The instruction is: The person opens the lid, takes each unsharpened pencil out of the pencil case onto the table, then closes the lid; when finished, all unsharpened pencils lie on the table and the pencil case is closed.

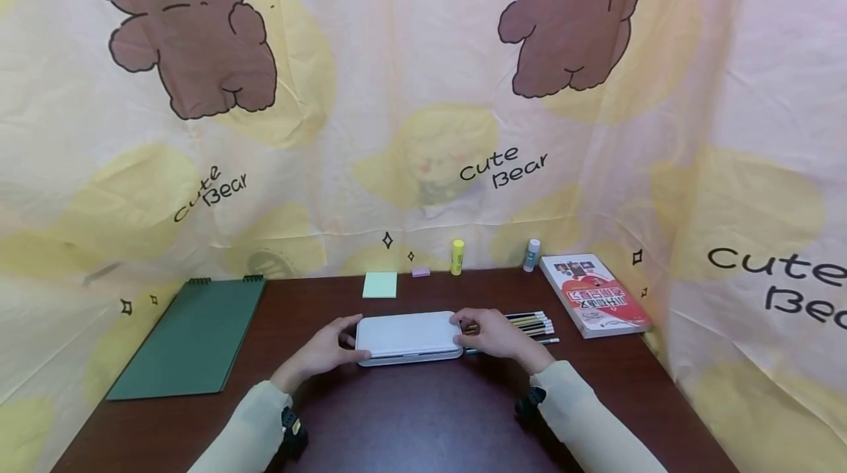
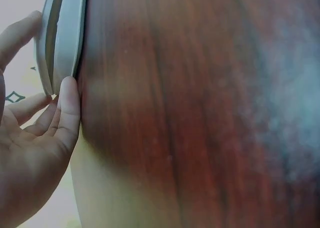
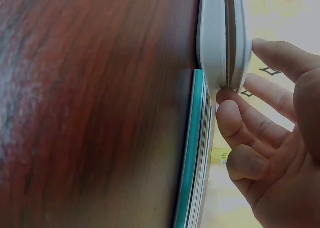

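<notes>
A flat white pencil case (image 1: 409, 335) lies lengthwise across the middle of the table, its lid down on top. A narrow gap runs between lid and base, seen along the case (image 2: 67, 37) in the left wrist view. At the left end my left hand (image 1: 319, 349) holds the case, thumb at the front corner and fingers toward the back. My right hand (image 1: 496, 335) grips the right end between thumb and fingers. Several pencils (image 1: 529, 323) lie beside that end, partly behind the right hand. A teal pencil (image 3: 191, 148) is closest in the right wrist view.
A green spiral pad (image 1: 192, 337) lies at the left. Behind the case are green sticky notes (image 1: 380, 285), a small purple block (image 1: 420, 272), a yellow glue stick (image 1: 457, 257) and a blue-and-white one (image 1: 531, 255). A red-and-white book (image 1: 595, 296) lies back right. Printed cloth (image 1: 344, 186) hangs behind.
</notes>
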Tool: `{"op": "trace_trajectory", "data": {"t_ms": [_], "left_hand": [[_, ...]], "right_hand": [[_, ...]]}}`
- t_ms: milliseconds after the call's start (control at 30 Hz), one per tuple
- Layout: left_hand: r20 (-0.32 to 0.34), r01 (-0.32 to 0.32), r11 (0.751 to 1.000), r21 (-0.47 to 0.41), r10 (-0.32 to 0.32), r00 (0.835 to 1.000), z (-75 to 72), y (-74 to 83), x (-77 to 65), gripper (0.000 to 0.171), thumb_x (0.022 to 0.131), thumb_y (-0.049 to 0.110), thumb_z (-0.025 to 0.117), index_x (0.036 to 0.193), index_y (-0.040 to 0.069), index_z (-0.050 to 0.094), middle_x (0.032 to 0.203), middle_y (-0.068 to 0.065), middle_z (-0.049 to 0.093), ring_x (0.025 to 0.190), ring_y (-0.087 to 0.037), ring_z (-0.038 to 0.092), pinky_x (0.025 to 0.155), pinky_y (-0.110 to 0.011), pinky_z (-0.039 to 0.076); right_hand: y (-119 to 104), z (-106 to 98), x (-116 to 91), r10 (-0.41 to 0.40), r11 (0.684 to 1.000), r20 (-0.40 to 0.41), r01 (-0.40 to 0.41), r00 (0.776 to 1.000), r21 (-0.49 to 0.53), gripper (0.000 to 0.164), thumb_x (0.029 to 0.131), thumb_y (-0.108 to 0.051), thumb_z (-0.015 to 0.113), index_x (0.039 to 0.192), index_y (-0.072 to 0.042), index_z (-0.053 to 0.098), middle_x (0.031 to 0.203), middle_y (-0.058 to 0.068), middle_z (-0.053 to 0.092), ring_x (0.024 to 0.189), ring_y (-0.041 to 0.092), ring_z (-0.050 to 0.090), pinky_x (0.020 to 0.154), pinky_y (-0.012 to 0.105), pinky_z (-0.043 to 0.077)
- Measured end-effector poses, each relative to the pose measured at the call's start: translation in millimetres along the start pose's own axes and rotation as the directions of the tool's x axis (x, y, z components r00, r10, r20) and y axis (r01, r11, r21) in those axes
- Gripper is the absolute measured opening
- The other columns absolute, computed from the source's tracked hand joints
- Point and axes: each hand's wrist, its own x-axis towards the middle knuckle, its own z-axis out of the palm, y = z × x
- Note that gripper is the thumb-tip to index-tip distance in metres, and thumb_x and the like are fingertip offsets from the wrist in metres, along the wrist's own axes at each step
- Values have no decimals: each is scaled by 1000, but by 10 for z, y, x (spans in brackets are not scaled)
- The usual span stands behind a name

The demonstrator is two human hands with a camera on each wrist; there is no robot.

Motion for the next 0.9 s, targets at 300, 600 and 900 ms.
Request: {"op": "trace_trajectory", "data": {"t_ms": [300, 600, 900], "left_hand": [[-25, -17, 1000, 26, 17, 1000, 24, 3, 8, 90, 73, 41, 88, 148, 14, 47, 129, -6, 58, 97, -14, 61, 77, -30, 51], [-41, -32, 998, 46, 34, 999, 48, 15, 4, 91, 71, 39, 90, 147, 12, 47, 125, -6, 59, 96, -14, 60, 76, -31, 50], [-31, -36, 998, 51, 37, 999, 29, 22, -45, 84, 78, 40, 85, 148, 12, 47, 126, -7, 60, 98, -15, 61, 75, -31, 50]], "right_hand": [[-34, 25, 1, -15, 998, -23, 13, 1000, -66, 33, 89, -34, 75, 120, -23, 68, 106, -2, 72, 98, 15, 65, 89, 41, 52], [-10, 59, -1, -3, 995, -25, 0, 1000, -100, 39, 88, -38, 76, 123, -23, 67, 107, -4, 72, 98, 12, 65, 92, 41, 53], [20, 5, -37, 3, 999, -22, -3, 1000, -38, 37, 91, -34, 73, 124, -22, 66, 109, -2, 72, 100, 15, 66, 90, 41, 53]]}}
